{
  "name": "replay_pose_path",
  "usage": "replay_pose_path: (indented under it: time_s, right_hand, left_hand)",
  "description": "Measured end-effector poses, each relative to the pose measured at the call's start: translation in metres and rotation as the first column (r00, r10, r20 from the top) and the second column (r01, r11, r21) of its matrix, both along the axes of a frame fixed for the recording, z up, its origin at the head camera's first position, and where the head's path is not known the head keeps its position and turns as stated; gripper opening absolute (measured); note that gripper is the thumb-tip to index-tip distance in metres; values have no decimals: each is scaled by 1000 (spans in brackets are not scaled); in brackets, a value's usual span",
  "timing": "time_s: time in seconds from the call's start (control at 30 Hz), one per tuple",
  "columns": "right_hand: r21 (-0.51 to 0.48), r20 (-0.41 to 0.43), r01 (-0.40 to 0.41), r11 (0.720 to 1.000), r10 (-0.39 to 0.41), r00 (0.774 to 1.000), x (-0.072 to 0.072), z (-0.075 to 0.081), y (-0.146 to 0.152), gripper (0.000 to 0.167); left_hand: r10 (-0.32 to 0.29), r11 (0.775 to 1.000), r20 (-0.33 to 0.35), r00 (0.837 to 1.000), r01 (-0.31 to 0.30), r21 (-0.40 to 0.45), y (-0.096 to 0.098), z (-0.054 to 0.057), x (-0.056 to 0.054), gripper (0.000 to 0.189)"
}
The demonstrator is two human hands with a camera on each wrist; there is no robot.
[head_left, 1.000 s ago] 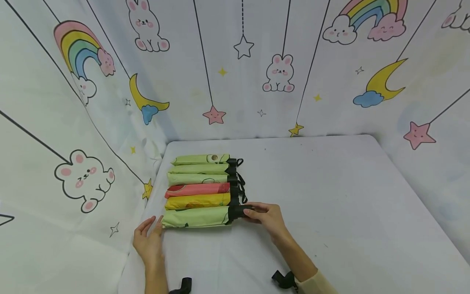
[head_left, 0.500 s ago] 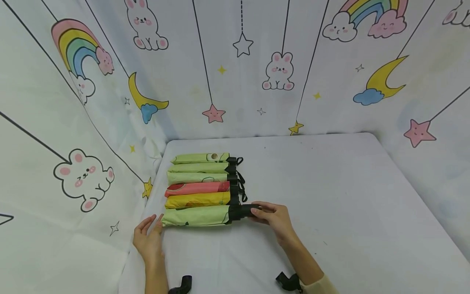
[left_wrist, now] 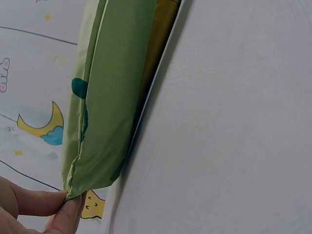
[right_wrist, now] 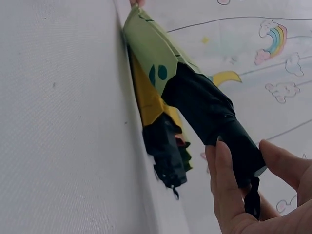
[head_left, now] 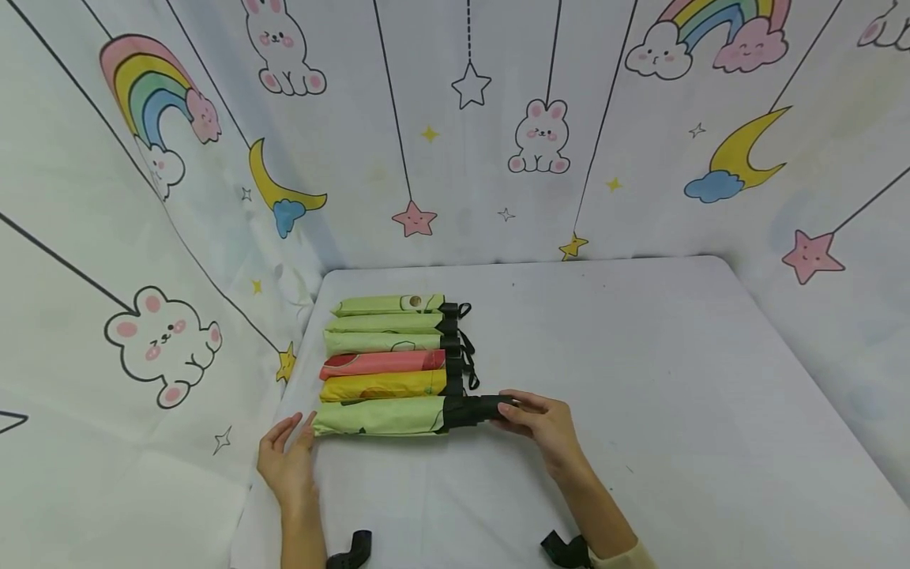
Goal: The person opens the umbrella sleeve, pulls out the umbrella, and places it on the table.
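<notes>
A folding umbrella in a light green cover (head_left: 384,416) lies nearest in the row, its black handle end (head_left: 472,409) pointing right. Thumb and fingers of my left hand (head_left: 290,466) pinch the cover's far left corner, which shows at close range in the left wrist view. At the other end, my right hand (head_left: 543,431) grips the black handle (right_wrist: 239,151) between thumb and fingers, with a black strap (right_wrist: 252,200) hanging below it. Black material stretches from the green cover to that hand. In the right wrist view this umbrella slants over the yellow one (head_left: 384,386).
Behind it lie a red umbrella (head_left: 384,363) and several green ones (head_left: 387,324), side by side, with black ends and looped straps (head_left: 469,356) to the right. They rest on a white table (head_left: 640,379). A cartoon-printed cloth (head_left: 469,158) surrounds the back and sides.
My right hand has moved right with the black handle, and a longer black stretch shows beyond the green cover. My left hand stays at the cover's left end.
</notes>
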State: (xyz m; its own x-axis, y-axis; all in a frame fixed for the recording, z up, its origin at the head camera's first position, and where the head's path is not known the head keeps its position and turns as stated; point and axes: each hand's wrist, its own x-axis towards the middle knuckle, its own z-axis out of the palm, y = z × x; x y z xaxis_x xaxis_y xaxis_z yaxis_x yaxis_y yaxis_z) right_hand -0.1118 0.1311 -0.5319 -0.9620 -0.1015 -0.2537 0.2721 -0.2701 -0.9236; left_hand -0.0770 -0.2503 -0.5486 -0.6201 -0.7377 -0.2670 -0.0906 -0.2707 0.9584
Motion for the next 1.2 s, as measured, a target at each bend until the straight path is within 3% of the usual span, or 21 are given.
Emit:
replay_pose_path:
  time_s: [1.2]
  right_hand:
    - [-6, 37, 28, 1000, -27, 999, 10, 0, 18, 54]
  left_hand:
    - [49, 998, -46, 998, -48, 37, -4, 2, 0, 39]
